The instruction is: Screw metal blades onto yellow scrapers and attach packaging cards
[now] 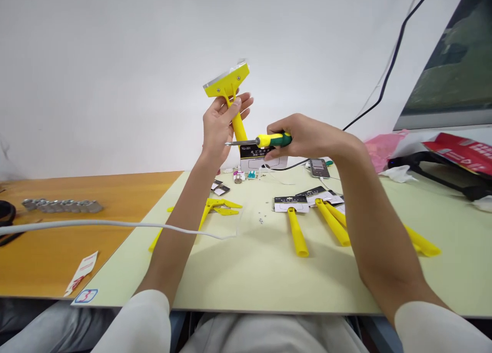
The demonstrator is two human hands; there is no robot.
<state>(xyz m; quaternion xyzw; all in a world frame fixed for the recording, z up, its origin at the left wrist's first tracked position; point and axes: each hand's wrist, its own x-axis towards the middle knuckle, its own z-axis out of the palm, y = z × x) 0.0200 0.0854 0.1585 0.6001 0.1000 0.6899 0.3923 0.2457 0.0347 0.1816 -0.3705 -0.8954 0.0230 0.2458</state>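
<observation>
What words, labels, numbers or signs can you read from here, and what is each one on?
"TGJ-001": on the black-and-white card behind the screwdriver; characters beneath it not clear enough to quote.
Mark on the blue-framed sticker: unclear.
White characters on the red package: too blurred.
Cards by the yellow handles, paper slip, phone: too small to read.

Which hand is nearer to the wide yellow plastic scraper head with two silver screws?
Left. The left hand grips the yellow plastic handle just below the scraper head; the right hand is lower and to its right, holding the green-and-yellow-handled screwdriver.
</observation>
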